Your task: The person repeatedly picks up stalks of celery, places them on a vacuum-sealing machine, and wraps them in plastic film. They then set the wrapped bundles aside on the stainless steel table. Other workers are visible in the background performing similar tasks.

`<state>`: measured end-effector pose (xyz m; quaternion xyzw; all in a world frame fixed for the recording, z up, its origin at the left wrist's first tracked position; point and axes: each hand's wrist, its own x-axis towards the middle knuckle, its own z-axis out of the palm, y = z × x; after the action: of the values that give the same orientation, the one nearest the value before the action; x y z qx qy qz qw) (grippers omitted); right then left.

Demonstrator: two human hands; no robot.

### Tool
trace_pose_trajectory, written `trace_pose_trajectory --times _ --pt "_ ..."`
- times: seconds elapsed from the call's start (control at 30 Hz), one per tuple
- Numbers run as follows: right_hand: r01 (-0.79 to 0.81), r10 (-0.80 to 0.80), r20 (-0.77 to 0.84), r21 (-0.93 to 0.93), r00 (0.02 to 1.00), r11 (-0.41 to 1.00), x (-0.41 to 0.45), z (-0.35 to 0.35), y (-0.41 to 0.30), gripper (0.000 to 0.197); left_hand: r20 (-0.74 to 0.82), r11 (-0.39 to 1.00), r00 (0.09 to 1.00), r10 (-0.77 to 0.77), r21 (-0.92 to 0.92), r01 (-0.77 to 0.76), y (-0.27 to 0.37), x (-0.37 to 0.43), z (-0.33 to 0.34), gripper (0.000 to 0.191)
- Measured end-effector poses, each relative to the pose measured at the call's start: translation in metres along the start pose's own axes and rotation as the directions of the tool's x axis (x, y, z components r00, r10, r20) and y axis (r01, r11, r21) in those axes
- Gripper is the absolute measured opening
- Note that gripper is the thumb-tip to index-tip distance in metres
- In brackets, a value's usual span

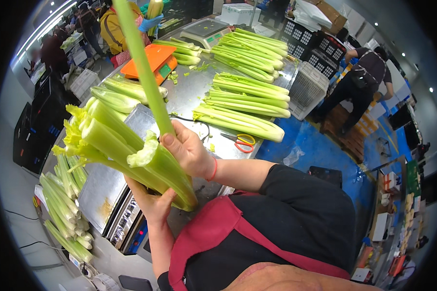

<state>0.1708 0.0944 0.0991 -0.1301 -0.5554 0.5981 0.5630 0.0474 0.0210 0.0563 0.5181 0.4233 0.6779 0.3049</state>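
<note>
My left hand [154, 205] grips a thick celery bunch [167, 174] from below, its cut stalk tops and yellow-green leaves pointing up and left. My right hand [189, 149], with a red string at the wrist, holds a single long celery stalk [145, 69] that rises past the top of the picture; its fingers are beside the bunch. Under the bunch is a metal-topped machine [102, 196]. Right of my right hand, scissors [244, 143] with red and yellow handles lie on the metal table [222, 145].
Celery bunches [247, 91] lie in rows across the table, with more celery [63, 207] at the left. An orange scale [153, 63] and a grey scale [205, 32] stand further back. A white plastic basket [307, 89] is beside the table. Co-workers stand beyond.
</note>
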Motion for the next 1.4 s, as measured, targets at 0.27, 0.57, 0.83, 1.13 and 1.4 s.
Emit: trace_pose_trajectory --times 0.27,0.57,0.83,1.13,1.4 --pt "0.079 -0.080 0.012 0.009 0.997 0.997 0.005 -0.007 -0.006 0.027 -0.017 1.000 1.000 0.005 -0.029 -0.005 0.005 0.004 0.004 0.106" --pt "0.096 -0.104 0.166 0.060 0.981 0.994 -0.001 -0.011 0.001 0.029 -0.004 0.999 1.000 0.017 -0.051 -0.017 0.001 0.005 0.004 0.109" --pt "0.079 -0.109 0.196 0.155 0.975 0.985 0.012 -0.014 -0.006 0.036 -0.003 0.999 1.000 0.001 -0.051 -0.001 -0.001 0.004 0.003 0.115" --pt "0.079 -0.088 0.130 0.073 0.988 0.994 0.002 -0.009 0.006 0.036 -0.048 1.000 0.999 0.002 0.011 -0.001 -0.003 0.006 0.002 0.114" --pt "0.191 -0.174 0.151 -0.107 0.973 0.976 -0.015 -0.013 0.028 0.033 -0.042 1.000 0.999 0.012 -0.008 -0.012 -0.008 0.011 -0.006 0.112"
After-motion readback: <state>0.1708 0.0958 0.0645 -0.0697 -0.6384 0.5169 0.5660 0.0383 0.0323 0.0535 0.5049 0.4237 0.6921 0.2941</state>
